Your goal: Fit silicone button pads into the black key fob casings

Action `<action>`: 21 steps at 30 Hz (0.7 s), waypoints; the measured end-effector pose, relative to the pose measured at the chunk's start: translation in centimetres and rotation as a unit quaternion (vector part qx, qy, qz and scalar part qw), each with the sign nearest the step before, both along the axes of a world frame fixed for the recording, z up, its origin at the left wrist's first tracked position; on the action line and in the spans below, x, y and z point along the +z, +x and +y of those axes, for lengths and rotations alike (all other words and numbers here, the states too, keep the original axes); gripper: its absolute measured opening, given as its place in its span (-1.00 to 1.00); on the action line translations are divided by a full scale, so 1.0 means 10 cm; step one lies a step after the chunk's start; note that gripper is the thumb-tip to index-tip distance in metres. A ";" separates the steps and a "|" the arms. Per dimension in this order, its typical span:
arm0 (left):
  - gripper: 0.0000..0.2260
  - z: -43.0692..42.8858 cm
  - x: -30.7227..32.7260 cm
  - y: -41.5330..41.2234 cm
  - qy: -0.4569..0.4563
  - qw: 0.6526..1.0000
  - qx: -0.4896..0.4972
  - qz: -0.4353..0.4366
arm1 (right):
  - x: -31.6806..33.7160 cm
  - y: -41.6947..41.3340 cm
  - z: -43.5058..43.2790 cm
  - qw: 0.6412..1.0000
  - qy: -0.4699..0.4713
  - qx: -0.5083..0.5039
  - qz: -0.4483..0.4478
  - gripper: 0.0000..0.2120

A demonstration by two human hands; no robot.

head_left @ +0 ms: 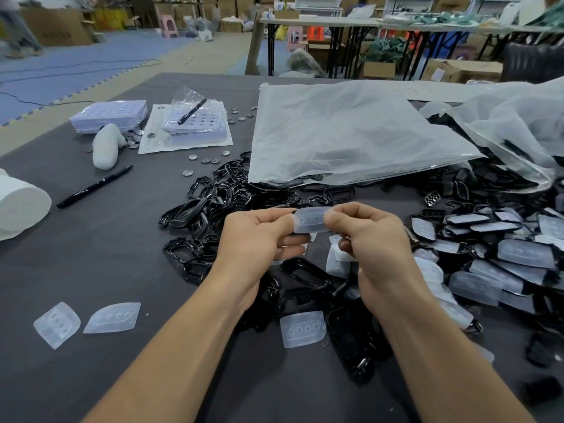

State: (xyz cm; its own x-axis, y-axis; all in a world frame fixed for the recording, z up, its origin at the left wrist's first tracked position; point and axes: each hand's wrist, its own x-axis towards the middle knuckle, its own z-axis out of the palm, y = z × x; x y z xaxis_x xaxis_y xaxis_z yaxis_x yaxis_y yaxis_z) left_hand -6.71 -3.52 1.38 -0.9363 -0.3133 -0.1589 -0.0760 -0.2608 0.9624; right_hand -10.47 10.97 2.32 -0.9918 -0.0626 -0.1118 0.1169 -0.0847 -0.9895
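Note:
A translucent silicone button pad point(309, 220) with three oval dimples is held above the table between both hands. My left hand point(258, 236) pinches its left end and my right hand point(370, 236) pinches its right end. More white pads show under my right fingers point(337, 257). Below the hands lies a heap of black key fob casings point(308, 273). Loose pads lie on the dark mat: two at the near left point(56, 325) point(113, 318) and one in front of the casings point(302, 329).
Casings fitted with pads are piled at the right point(500, 257). Black frames spread behind the hands point(213, 193). A large plastic bag point(351, 132) covers the far middle. A black marker point(94, 187), coin cells point(207, 160), battery trays point(195, 126) and white rolls point(18, 203) lie at the left.

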 end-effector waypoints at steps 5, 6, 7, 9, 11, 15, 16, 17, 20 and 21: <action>-0.87 0.01 -0.02 -0.01 0.020 0.999 -0.029 0.002 | -0.05 0.03 -0.05 0.985 0.129 -0.076 0.084 -0.87; -0.86 0.00 -0.02 0.00 0.020 0.999 -0.032 0.002 | -0.06 0.04 -0.07 0.982 0.140 -0.086 0.095 -0.87; -0.84 0.01 -0.02 0.00 0.020 0.999 -0.036 0.002 | -0.06 0.05 -0.08 0.979 0.147 -0.093 0.104 -0.86; -0.81 0.01 -0.02 0.00 0.024 0.999 -0.046 0.006 | -0.07 0.06 -0.10 0.976 0.153 -0.106 0.117 -0.84; -0.78 0.01 -0.01 0.00 0.037 0.998 -0.053 0.006 | -0.08 0.05 -0.11 0.973 0.155 -0.118 0.121 -0.84; -0.87 0.02 -0.01 0.00 0.030 0.999 -0.043 -0.001 | -0.10 0.06 -0.12 0.967 0.173 -0.139 0.124 -0.85; -0.92 0.03 -0.02 0.01 0.015 0.999 -0.040 0.002 | -0.10 0.06 -0.12 0.966 0.177 -0.139 0.125 -0.84; -0.92 0.03 -0.04 0.01 -0.001 0.999 -0.038 0.005 | -0.10 0.07 -0.12 0.966 0.180 -0.138 0.127 -0.84; -0.88 0.02 -0.05 0.00 -0.023 0.999 -0.027 0.007 | -0.11 0.07 -0.13 0.966 0.179 -0.134 0.133 -0.85; -0.87 0.02 -0.05 0.00 -0.027 0.999 -0.024 0.009 | -0.11 0.08 -0.13 0.965 0.177 -0.133 0.137 -0.85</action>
State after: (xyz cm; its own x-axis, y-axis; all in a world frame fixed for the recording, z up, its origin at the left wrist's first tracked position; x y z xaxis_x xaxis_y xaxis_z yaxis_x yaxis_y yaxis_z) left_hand -6.68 -3.33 0.84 -0.9530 -0.2753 -0.1268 -0.0706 -0.2054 0.9761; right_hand -9.69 9.69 1.25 -0.9626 0.1929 0.1902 -0.1332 0.2742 -0.9524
